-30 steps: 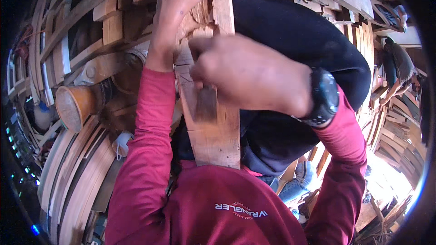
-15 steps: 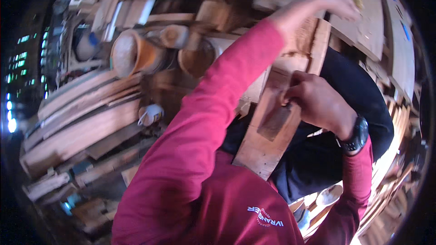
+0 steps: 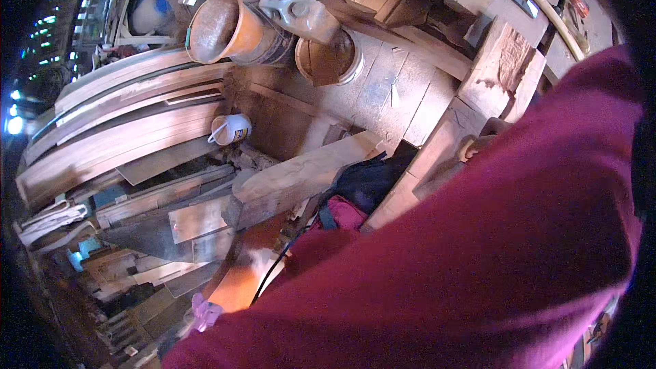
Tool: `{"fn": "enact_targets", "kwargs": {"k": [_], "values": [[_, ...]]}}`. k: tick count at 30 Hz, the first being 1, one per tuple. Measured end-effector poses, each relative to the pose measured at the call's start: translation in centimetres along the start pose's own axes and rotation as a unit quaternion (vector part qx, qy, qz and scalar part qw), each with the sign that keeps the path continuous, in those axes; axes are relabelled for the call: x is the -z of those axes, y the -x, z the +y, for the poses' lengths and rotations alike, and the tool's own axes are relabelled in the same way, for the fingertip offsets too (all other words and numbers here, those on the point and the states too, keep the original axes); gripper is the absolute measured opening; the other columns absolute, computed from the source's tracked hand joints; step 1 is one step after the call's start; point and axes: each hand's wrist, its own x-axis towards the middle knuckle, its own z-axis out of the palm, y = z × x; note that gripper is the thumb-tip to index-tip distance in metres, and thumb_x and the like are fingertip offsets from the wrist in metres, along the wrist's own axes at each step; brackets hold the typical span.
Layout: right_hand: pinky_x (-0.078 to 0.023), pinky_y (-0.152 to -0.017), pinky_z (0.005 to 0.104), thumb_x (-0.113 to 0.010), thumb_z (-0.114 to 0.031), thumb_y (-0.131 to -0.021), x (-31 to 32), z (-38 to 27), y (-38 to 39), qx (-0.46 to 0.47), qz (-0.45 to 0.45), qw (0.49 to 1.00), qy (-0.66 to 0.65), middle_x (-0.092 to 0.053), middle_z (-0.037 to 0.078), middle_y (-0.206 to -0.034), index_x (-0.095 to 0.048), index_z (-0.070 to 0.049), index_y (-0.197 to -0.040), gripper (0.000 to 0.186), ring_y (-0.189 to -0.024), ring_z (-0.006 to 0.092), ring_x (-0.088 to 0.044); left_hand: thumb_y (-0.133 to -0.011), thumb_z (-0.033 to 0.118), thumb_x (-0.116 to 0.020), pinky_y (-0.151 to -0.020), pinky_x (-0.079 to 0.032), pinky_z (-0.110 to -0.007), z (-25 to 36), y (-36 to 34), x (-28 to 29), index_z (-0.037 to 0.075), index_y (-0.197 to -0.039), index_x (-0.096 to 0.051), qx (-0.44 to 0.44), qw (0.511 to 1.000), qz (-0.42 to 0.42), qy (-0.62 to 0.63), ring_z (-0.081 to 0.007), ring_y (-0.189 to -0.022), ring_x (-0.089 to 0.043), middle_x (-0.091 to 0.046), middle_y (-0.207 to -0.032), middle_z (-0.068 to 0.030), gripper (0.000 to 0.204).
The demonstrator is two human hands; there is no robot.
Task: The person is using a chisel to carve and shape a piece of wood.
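My left arm's red sleeve [image 3: 465, 232] crosses from the lower edge to the upper right, and the left hand is out of sight. Just past the sleeve's upper edge, part of my right hand [image 3: 473, 147] shows, its fingers bent over a wooden board [image 3: 395, 203]. What those fingers hold is hidden. Beside them the board bears a darker rectangular patch [image 3: 432, 172]; I cannot tell whether it is a recess or a separate piece. Beyond the hand is a rough, chipped wood block [image 3: 502, 61].
Hand tools, one with a curved wooden handle [image 3: 555, 17], rest at the upper right. Two buckets, one orange [image 3: 239, 27], and a grey jug [image 3: 301, 14] stand ahead. A small white pail [image 3: 231, 130] and stacked planks [image 3: 130, 137] are on the left.
My view has swung so that the scene shifts. My left arm has moved right and now covers most of my right hand and wrist; the left hand has left the picture.
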Motion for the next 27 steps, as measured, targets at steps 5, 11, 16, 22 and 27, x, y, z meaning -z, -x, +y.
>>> {"fn": "enact_targets", "kwargs": {"k": [5,11,16,22,27], "values": [[-0.058,-0.083,0.0449,-0.073,-0.010,-0.081,-1.0,2.2,-1.2,-0.056,-0.020,0.998,-0.012,-0.069,0.017,-0.101,-0.074,-0.005,-0.113,0.032,-0.092,0.0351,-0.070,-0.096,0.040,-0.064,-0.085,-0.055,-0.044,0.2,-1.0,-1.7,0.010,-0.104,-0.077,0.004,0.999,-0.004,-0.041,-0.0312,-0.093,-0.073,-0.075,-0.111,-0.0138,0.033],[-0.058,-0.079,0.0460,-0.072,-0.007,-0.080,-1.6,0.3,-2.3,-0.051,0.032,0.998,-0.033,-0.067,0.018,-0.094,-0.075,-0.001,-0.102,0.023,-0.085,0.0356,-0.070,-0.096,0.039,-0.062,-0.084,-0.056,-0.044,-0.7,-2.1,-2.9,0.010,-0.104,-0.077,0.036,0.997,-0.025,-0.071,-0.0315,-0.091,-0.074,-0.075,-0.107,-0.0157,0.034],[-0.056,-0.082,0.0453,-0.072,-0.008,-0.077,2.2,-3.6,-1.3,-0.060,0.121,0.991,-0.007,-0.064,0.020,-0.093,-0.073,0.000,-0.093,0.019,-0.088,0.0359,-0.068,-0.096,0.039,-0.061,-0.084,-0.057,-0.044,-2.0,-2.6,-3.1,0.010,-0.104,-0.078,0.050,0.992,-0.031,-0.112,-0.0318,-0.090,-0.074,-0.075,-0.104,-0.0172,0.035],[-0.057,-0.078,0.0467,-0.071,-0.008,-0.071,1.6,-1.5,-1.7,-0.093,0.163,0.982,0.022,-0.065,0.021,-0.094,-0.070,0.001,-0.081,0.014,-0.087,0.0383,-0.067,-0.096,0.038,-0.059,-0.083,-0.057,-0.044,-12.9,-1.9,-4.0,0.009,-0.104,-0.078,0.047,0.912,0.347,-0.212,-0.0322,-0.088,-0.074,-0.075,-0.101,-0.0190,0.035],[-0.056,-0.078,0.0459,-0.071,-0.006,-0.068,3.7,-2.5,-0.7,-0.100,0.211,0.972,0.036,-0.062,0.020,-0.092,-0.069,0.003,-0.081,0.016,-0.086,0.0386,-0.066,-0.096,0.033,-0.067,-0.073,-0.055,-0.041,-19.4,2.1,-12.0,0.006,-0.104,-0.076,0.075,0.828,0.546,-0.102,-0.0312,-0.078,-0.072,-0.073,-0.086,-0.0162,0.029]]}}
